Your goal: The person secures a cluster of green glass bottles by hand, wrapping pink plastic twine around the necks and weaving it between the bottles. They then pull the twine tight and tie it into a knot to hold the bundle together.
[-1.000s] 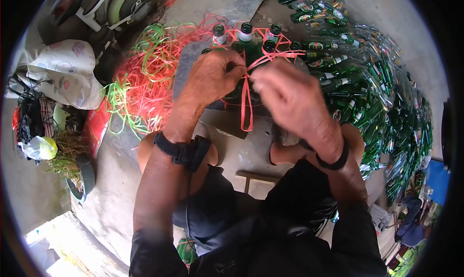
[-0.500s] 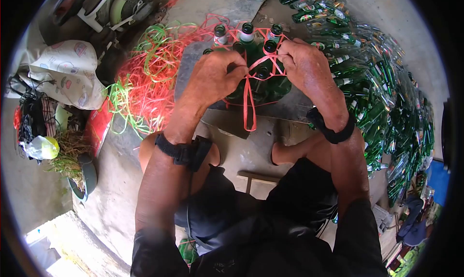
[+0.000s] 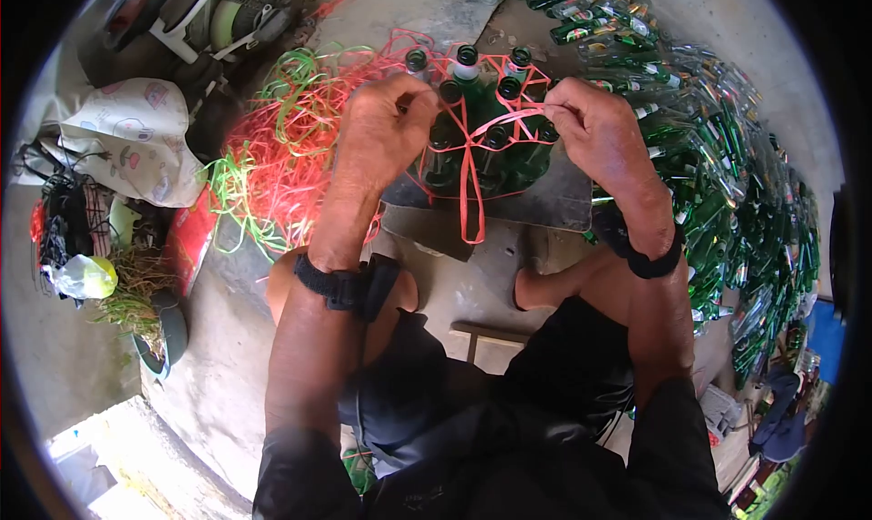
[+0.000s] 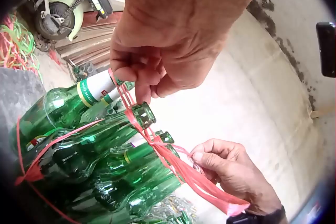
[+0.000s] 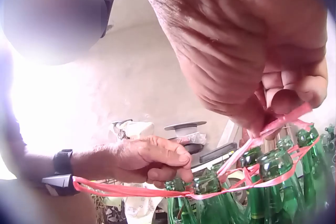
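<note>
Several green bottles (image 3: 468,77) (image 4: 63,108) (image 5: 278,169) stand together, with pink strap (image 3: 509,118) (image 4: 197,182) (image 5: 247,182) laced around their necks. The strands meet in a knot at the near side, and a long loop hangs below it. My right hand (image 3: 599,129) (image 4: 231,169) (image 5: 252,50) pinches a strap end between thumb and fingers, to the right of the knot. Bent at the left bottle necks are the fingers of my left hand (image 3: 381,138) (image 4: 173,35) (image 5: 152,158); whether strap lies between them is hidden.
Beneath the bottles is a dark board (image 3: 563,198). Tangled pink and green strap (image 3: 282,157) lies to the left. A large heap of bottles (image 3: 718,184) fills the right side. A wheeled vehicle (image 3: 241,16) and a pale printed cloth (image 3: 136,143) are at the left.
My right hand went from the knot out to the right, drawing strap with it. My left hand has come away from the knot and shifted left. The hanging loop stays near the front.
</note>
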Available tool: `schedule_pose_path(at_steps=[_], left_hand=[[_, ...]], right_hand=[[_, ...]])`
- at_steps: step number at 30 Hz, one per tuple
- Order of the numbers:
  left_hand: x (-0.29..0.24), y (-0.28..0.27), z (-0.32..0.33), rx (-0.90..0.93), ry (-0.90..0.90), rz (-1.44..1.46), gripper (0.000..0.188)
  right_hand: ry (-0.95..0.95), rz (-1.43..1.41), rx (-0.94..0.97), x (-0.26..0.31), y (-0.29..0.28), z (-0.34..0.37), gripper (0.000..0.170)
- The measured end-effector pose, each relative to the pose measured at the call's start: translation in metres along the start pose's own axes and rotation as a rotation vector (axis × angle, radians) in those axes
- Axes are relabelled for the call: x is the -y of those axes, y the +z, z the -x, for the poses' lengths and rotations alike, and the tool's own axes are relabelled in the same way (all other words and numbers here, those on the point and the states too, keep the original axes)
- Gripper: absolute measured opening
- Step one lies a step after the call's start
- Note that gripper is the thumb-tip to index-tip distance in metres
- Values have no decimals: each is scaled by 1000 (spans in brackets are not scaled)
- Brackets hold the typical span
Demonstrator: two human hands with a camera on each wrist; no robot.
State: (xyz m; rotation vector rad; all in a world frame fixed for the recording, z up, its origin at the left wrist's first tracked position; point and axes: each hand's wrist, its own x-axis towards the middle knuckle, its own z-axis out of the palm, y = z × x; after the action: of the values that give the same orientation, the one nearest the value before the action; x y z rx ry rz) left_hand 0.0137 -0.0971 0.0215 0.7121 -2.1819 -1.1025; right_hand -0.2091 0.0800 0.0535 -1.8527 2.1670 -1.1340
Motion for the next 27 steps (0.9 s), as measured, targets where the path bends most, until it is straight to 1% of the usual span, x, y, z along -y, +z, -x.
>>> schedule_pose_path(at_steps=[1,2,4,5,7,8,11,12,14,15,18,19,22,24,26,27], left_hand=[[-1,-1,0,-52,-6,30,11],[-1,-2,0,-52,-8,28,11],[-1,-6,-2,-127,-52,68,11],[0,-6,-2,-128,-53,67,11],[2,-8,-1,-164,-34,41,11],[3,-8,-1,-167,-36,37,11],[3,-5,-2,-200,7,2,11],[4,-4,-2,-214,2,5,11],[6,-2,-2,-231,-2,4,11],[9,-1,-3,-238,2,28,11],[13,-1,0,-252,3,48,12],[12,-2,1,-258,0,51,12],[8,-8,5,-295,20,34,13],[4,-11,9,-301,5,43,12],[-3,-10,14,-306,-6,56,12],[-8,-10,18,-290,-18,43,13]], right_hand=[[18,11,27,-4,-2,1,5],[17,9,28,-9,-4,3,5],[16,54,62,-19,-7,5,5],[15,53,63,-21,-10,6,5],[95,82,60,-23,-14,8,8],[91,78,61,-26,-17,8,8],[63,182,-7,-28,-25,7,20],[58,179,-10,-22,-29,5,20],[111,90,-76,-7,-40,1,18],[132,78,-81,-2,-46,0,20],[78,90,-105,17,-72,-4,20],[-20,172,-102,16,-83,-6,18],[-45,243,-66,32,-120,-2,18],[-48,244,-59,41,-140,7,18],[30,315,-42,52,-155,24,18],[26,318,-51,55,-158,36,18]])
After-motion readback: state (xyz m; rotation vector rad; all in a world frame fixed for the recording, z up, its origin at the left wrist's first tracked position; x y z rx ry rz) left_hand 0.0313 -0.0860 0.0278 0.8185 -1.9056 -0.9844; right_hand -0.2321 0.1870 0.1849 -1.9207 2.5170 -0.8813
